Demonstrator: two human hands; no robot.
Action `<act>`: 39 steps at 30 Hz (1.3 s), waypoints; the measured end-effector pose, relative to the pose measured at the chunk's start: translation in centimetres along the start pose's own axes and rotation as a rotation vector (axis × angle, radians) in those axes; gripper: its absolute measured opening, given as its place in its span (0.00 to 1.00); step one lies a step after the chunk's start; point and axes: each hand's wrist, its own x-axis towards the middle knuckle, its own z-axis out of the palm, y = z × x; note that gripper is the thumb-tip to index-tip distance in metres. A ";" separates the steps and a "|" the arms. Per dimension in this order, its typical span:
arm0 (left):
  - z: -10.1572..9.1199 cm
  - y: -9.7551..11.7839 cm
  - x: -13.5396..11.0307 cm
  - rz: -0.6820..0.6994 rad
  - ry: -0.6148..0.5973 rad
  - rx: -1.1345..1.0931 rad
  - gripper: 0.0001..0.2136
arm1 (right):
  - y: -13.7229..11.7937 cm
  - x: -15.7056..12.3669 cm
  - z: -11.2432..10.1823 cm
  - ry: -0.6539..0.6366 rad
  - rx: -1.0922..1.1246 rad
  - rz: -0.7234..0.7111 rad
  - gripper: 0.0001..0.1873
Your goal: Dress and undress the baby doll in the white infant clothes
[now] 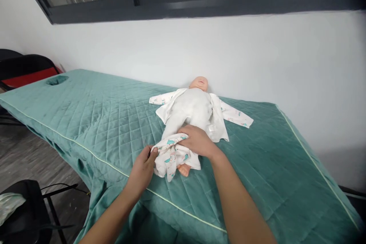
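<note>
A baby doll (194, 103) lies on its back, its head toward the wall and its legs toward me. Its body and legs look whitish. An open white printed baby shirt (236, 115) has its sleeves spread out to both sides. Around the doll's lower legs are bunched white printed baby pants (171, 154), with one bare foot (183, 169) showing below the cloth. My left hand (144, 167) pinches the left edge of the pants. Over the doll's leg, my right hand (197, 141) is closed on the upper right edge of the pants; its fingertips are partly hidden.
A green quilted cover (114, 122) spreads over the bed, which has a face hole (57, 80) at the far left. Behind runs a white wall (257, 53) below a dark window frame (185, 5). A black chair (25, 209) stands at the lower left, another chair (28, 70) beyond the bed's left end.
</note>
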 end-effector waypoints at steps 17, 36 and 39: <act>-0.3 0.9 9.3 0.357 -0.032 0.143 0.18 | 0.3 -0.3 -0.6 0.017 0.319 -0.004 0.14; 2.9 1.9 15.1 0.632 0.077 0.509 0.11 | -0.1 0.5 0.2 0.264 0.070 0.279 0.12; 1.6 0.9 12.0 0.467 0.201 0.288 0.13 | -0.2 0.6 0.4 0.291 0.044 0.281 0.11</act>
